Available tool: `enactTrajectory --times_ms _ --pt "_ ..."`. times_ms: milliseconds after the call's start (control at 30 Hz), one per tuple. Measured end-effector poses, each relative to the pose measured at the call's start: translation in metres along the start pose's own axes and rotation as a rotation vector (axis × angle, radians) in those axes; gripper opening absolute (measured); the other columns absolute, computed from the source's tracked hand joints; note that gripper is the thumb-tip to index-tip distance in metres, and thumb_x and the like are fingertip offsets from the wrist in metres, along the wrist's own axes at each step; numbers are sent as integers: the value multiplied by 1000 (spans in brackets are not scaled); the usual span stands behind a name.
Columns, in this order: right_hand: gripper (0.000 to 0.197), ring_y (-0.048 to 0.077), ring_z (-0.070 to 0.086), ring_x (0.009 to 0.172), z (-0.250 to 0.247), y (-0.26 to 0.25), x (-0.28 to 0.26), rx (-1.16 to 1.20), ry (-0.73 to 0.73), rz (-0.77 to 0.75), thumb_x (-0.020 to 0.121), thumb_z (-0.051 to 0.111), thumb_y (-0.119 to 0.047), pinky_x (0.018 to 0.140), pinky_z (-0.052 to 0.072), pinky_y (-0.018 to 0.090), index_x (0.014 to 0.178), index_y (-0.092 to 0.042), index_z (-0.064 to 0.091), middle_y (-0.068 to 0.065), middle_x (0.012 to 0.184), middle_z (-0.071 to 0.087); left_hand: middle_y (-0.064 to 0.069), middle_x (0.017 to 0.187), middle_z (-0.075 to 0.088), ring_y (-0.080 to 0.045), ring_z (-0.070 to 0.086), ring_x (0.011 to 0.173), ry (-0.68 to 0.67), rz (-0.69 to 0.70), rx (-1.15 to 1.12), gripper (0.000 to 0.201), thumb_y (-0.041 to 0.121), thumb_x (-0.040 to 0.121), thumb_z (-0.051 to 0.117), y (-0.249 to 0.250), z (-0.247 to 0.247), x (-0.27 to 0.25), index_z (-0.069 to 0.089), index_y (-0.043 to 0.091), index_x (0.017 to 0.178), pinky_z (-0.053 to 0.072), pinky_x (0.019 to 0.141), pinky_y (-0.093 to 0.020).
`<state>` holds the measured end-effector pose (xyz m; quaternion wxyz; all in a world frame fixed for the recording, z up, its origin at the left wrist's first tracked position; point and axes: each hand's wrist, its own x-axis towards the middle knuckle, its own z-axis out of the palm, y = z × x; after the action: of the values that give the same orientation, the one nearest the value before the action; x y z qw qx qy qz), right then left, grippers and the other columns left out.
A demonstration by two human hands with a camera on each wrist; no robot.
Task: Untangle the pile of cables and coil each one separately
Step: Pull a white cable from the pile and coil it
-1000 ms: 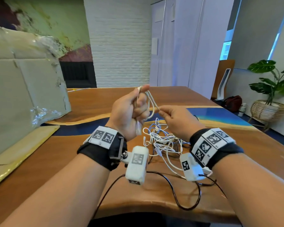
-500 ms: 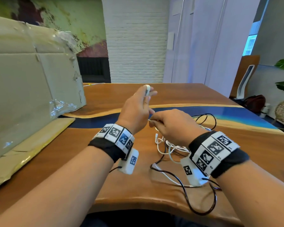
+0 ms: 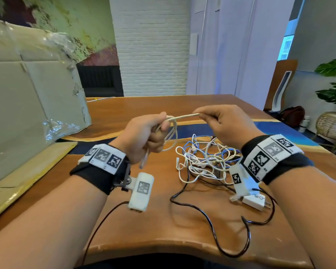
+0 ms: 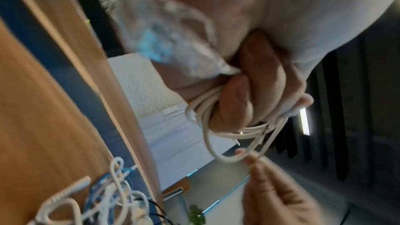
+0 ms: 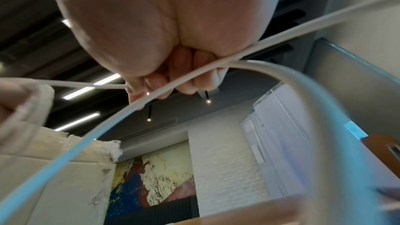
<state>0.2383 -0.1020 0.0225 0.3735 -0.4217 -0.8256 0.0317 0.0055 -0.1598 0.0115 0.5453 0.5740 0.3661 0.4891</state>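
My left hand (image 3: pixel 157 139) grips a small coil of white cable (image 3: pixel 174 135) above the wooden table (image 3: pixel 163 220); the cable's plug end hangs below the fist. In the left wrist view the fingers (image 4: pixel 236 107) curl round several loops of the white cable (image 4: pixel 207 136). My right hand (image 3: pixel 203 115) pinches the same cable's free stretch, held taut and level between the two hands. The right wrist view shows its fingertips (image 5: pixel 134 91) nipping the thin strand (image 5: pixel 86 84). The tangled pile (image 3: pixel 206 162) of white, blue and black cables lies on the table under the right hand.
A black cable (image 3: pixel 211 222) snakes from the pile to the table's near edge. A white charger plug (image 3: pixel 254 203) lies by my right wrist. A large cardboard box (image 3: pixel 27 105) stands at the left. A chair and a plant basket stand beyond the far right corner.
My right hand has moved up and to the right, away from the left hand, drawing the white cable out straight between them. The left hand keeps its hold on the coil.
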Motion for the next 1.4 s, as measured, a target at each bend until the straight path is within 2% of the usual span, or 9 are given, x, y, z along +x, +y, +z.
enactTrajectory --times_ms 100,200,433,533,633,767,900,1133,1400 --pt "27 11 67 109 14 8 3 8 -12 36 104 55 -34 91 54 34 124 -34 73 -18 112 75 5 53 11 -12 5 43 -41 51 -190 40 31 106 33 4 0 -4 61 11 85 10 52 -32" --pt "28 -7 62 80 33 -1 4 -3 -100 33 105 52 -35 71 46 27 126 -39 70 -40 77 63 7 56 22 -9 13 43 41 189 -423 37 26 108 32 3 11 5 62 5 111 25 47 -23" --pt "29 30 62 98 57 -45 2 -223 -310 -38 109 39 -33 68 35 34 122 -30 64 -2 96 62 -2 72 54 -17 62 61 424 351 -691 23 12 111 29 14 30 28 50 5 120 54 68 -29" --pt "30 29 62 92 51 -58 1 -235 -358 -75 109 39 -36 66 41 36 114 -26 66 -4 86 56 -14 101 61 -22 74 89 525 440 -396 23 3 108 31 10 30 36 53 6 107 55 96 -37" --pt "29 18 61 82 39 -57 -3 -123 -393 -46 107 46 -35 71 48 35 110 -25 73 -6 90 67 1 106 72 -10 65 112 582 454 169 24 11 105 36 -3 13 42 60 12 106 45 110 -38" --pt "22 3 52 53 23 -47 -2 11 -280 -8 99 63 -34 59 43 29 85 -25 77 -12 60 64 1 106 69 -8 59 87 537 381 794 23 14 103 36 -12 -10 40 55 18 116 49 72 -15" --pt "21 -2 51 53 13 -43 4 25 -203 -19 97 66 -35 55 38 27 78 -29 73 -25 52 57 2 95 67 -12 57 71 406 259 1019 25 9 104 36 -11 -17 34 55 20 116 47 59 -21" --pt "16 -3 54 56 1 -19 14 28 -23 -19 98 65 -34 58 37 25 86 -34 75 -27 54 58 6 48 29 -12 28 41 54 101 488 50 32 110 36 4 -5 16 68 4 84 37 49 -28" --pt "29 20 61 75 31 -20 13 -78 34 -117 104 48 -46 69 53 37 109 -34 74 -8 73 68 8 47 25 -7 15 33 -42 72 -381 39 31 110 28 15 7 2 54 12 89 28 39 -21"
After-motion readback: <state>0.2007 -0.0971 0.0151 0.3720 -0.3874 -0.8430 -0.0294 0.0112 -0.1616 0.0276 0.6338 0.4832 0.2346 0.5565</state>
